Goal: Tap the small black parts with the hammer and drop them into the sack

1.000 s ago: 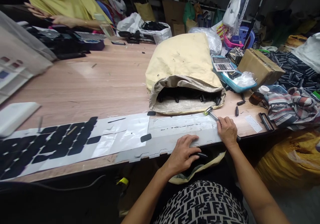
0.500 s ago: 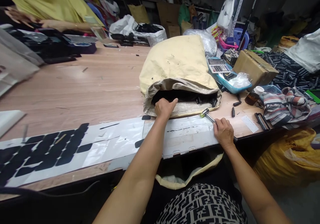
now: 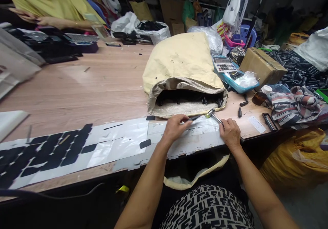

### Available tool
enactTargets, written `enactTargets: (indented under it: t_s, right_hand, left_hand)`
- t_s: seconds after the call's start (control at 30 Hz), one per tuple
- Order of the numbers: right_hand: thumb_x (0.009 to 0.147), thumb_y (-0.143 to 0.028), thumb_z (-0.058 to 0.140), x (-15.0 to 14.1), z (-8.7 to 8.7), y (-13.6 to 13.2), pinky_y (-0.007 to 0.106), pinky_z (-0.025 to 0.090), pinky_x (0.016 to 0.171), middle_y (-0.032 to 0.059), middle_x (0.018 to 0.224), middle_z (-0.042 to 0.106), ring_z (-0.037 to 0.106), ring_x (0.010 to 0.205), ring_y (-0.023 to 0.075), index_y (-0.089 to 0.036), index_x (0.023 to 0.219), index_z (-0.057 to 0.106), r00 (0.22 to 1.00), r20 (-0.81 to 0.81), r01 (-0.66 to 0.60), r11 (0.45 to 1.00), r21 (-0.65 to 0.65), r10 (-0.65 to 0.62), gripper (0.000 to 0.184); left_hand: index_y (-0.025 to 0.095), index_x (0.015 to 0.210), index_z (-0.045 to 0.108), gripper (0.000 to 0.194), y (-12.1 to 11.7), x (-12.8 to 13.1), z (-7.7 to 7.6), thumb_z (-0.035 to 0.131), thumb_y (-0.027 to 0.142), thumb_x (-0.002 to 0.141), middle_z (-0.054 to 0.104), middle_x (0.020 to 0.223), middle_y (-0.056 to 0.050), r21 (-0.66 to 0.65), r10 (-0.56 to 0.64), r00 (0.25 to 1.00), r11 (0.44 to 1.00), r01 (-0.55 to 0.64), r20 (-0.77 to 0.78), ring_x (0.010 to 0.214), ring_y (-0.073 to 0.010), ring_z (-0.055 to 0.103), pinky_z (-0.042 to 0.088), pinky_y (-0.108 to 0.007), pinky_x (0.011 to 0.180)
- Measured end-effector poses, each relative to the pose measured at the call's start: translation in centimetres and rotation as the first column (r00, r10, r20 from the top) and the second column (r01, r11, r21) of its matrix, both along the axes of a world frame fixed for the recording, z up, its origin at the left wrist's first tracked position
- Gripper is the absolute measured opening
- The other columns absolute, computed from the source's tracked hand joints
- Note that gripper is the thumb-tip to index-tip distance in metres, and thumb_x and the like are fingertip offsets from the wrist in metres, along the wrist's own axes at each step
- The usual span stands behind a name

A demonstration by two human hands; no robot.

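Both closed: left grip on a black piece, right grip round a hammer.

Upper right, a calculator rests on a blue tray; a striped cloth lies near the right edge.

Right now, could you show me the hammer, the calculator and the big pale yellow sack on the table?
Hammer (image 3: 210,112): head camera view, on its metal head.
Calculator (image 3: 224,66): head camera view, on its keys.
Pale yellow sack (image 3: 183,60): head camera view, on its upper side.
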State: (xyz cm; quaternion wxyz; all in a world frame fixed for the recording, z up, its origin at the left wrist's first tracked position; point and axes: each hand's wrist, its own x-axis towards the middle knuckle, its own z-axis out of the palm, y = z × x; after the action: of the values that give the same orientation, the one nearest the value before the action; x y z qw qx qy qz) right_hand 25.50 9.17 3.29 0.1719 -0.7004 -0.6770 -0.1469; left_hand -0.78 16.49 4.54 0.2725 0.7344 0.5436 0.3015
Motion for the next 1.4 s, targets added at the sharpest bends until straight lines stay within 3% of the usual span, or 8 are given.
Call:
enactTargets:
  t_s: [0.1, 0.23, 0.4, 0.53, 0.7, 1.0, 1.23, 1.4]
  right_hand:
    - [0.097, -0.028, 0.050, 0.0, 0.1, 0.0, 0.032, 0.034, 0.073, 0.0081, 0.092, 0.060, 0.047, 0.086, 0.0224, -0.020, 0.106, 0.068, 1.000, 0.001, -0.002, 1.000, -0.001, 0.002, 0.022]
    - [0.097, -0.028, 0.050, 0.1, 0.2, 0.0, 0.032, 0.035, 0.074, 0.0081, 0.092, 0.060, 0.048, 0.085, 0.0222, -0.021, 0.107, 0.069, 1.000, 0.014, -0.005, 1.000, -0.001, 0.005, 0.023]
    - [0.099, -0.028, 0.049, 0.6, 0.2, 0.2, 0.031, 0.039, 0.074, 0.0080, 0.091, 0.063, 0.053, 0.084, 0.0213, -0.021, 0.118, 0.069, 0.999, -0.004, -0.049, 0.999, -0.018, 0.049, 0.029]
    - [0.100, -0.027, 0.045, 0.1, 0.8, -1.1, 0.030, 0.048, 0.078, 0.0075, 0.096, 0.068, 0.062, 0.089, 0.0205, -0.021, 0.125, 0.067, 0.956, -0.252, -0.148, 0.989, 0.028, 0.150, 0.034]
    - [0.101, -0.030, 0.045, -2.3, 2.2, -3.9, 0.030, 0.055, 0.087, 0.0072, 0.105, 0.072, 0.068, 0.096, 0.0184, -0.022, 0.127, 0.066, 0.787, -0.526, -0.323, 0.942, 0.095, 0.323, 0.034]
    - [0.101, -0.025, 0.047, -3.4, 1.2, -5.3, 0.029, 0.056, 0.085, 0.0062, 0.098, 0.072, 0.069, 0.091, 0.0174, -0.024, 0.128, 0.067, 0.843, -0.399, -0.366, 0.928, 0.068, 0.361, 0.034]
    - [0.100, -0.027, 0.048, -2.9, 1.6, -5.0, 0.028, 0.056, 0.082, 0.0063, 0.099, 0.073, 0.069, 0.090, 0.0173, -0.023, 0.125, 0.068, 0.850, -0.419, -0.293, 0.947, 0.128, 0.320, 0.032]
    - [0.100, -0.028, 0.048, -2.4, 1.4, -5.1, 0.027, 0.054, 0.081, 0.0053, 0.098, 0.073, 0.069, 0.088, 0.0165, -0.023, 0.122, 0.070, 0.858, -0.410, -0.309, 0.948, 0.069, 0.310, 0.031]
  left_hand:
    - [0.022, 0.090, 0.070, 0.013, -1.8, 1.4, -1.4, 0.068, 0.033, 0.084, 0.069, 0.088, -0.003, 0.053, -0.155, 0.987, 0.987, 0.153, 0.033, 0.088, -0.0215, 0.059, 0.046, -0.034, 0.080]
    - [0.022, 0.094, 0.071, 0.012, -2.3, 2.0, -2.5, 0.071, 0.029, 0.083, 0.066, 0.084, -0.003, 0.113, -0.171, 0.985, 0.979, 0.168, 0.014, 0.086, -0.0217, 0.055, 0.044, -0.036, 0.082]
    - [0.022, 0.092, 0.071, 0.010, -1.9, 1.8, -2.7, 0.072, 0.025, 0.082, 0.065, 0.082, -0.002, 0.110, -0.180, 0.983, 0.978, 0.175, 0.035, 0.086, -0.0208, 0.056, 0.044, -0.035, 0.082]
    - [0.021, 0.089, 0.073, 0.010, -1.9, 1.8, -2.8, 0.074, 0.024, 0.080, 0.065, 0.079, -0.002, 0.109, -0.159, 0.985, 0.983, 0.151, 0.066, 0.085, -0.0206, 0.056, 0.044, -0.034, 0.080]
    - [0.021, 0.087, 0.075, 0.008, -1.8, 1.8, -2.9, 0.073, 0.026, 0.081, 0.064, 0.076, -0.002, 0.118, -0.148, 0.986, 0.983, 0.139, 0.075, 0.082, -0.0199, 0.056, 0.045, -0.034, 0.079]
    - [0.024, 0.085, 0.077, 0.008, -1.7, 1.9, -3.1, 0.071, 0.026, 0.084, 0.061, 0.071, -0.001, 0.131, -0.140, 0.989, 0.983, 0.132, 0.055, 0.077, -0.0180, 0.053, 0.043, -0.032, 0.075]
    - [0.022, 0.088, 0.077, 0.010, -1.6, 1.9, -3.4, 0.073, 0.029, 0.082, 0.064, 0.076, -0.002, 0.125, -0.126, 0.990, 0.985, 0.117, 0.065, 0.082, -0.0195, 0.056, 0.044, -0.033, 0.078]
    - [0.021, 0.087, 0.076, 0.010, -1.5, 1.9, -3.4, 0.073, 0.029, 0.081, 0.064, 0.075, -0.002, 0.128, -0.131, 0.990, 0.984, 0.124, 0.054, 0.081, -0.0195, 0.056, 0.044, -0.033, 0.078]
